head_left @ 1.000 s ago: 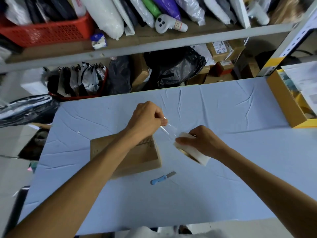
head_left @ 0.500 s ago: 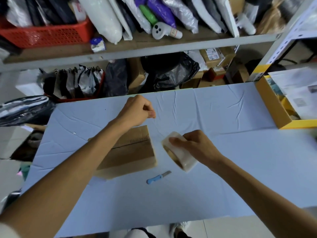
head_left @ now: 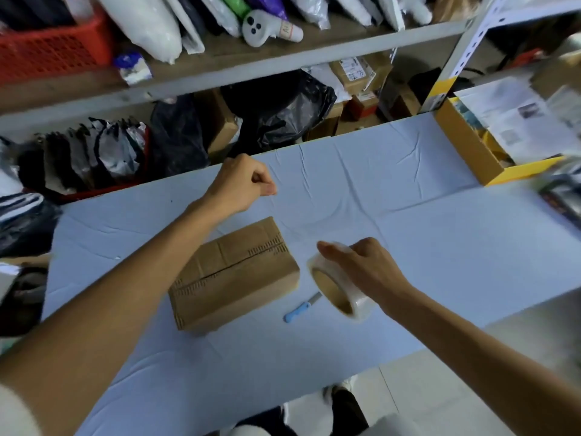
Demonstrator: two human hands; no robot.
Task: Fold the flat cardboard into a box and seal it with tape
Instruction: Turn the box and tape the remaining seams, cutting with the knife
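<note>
A closed brown cardboard box [head_left: 232, 272] lies on the blue-covered table [head_left: 424, 240], its top seam facing up. My left hand [head_left: 242, 184] hovers beyond the box's far corner, thumb and finger pinched together as if on the end of clear tape. The strip itself is too faint to make out. My right hand [head_left: 361, 265] grips a roll of clear tape [head_left: 338, 292] from above, just right of the box and slightly off the table.
A small blue-handled knife [head_left: 300, 309] lies on the cloth between the box and the roll. A yellow-edged carton of papers [head_left: 465, 152] sits at the table's far right. Shelves with bags and a red basket [head_left: 53, 48] stand behind the table.
My hands have drawn apart: the left went up and away past the box, and the right carried the roll down toward the near side. The box is now uncovered.
</note>
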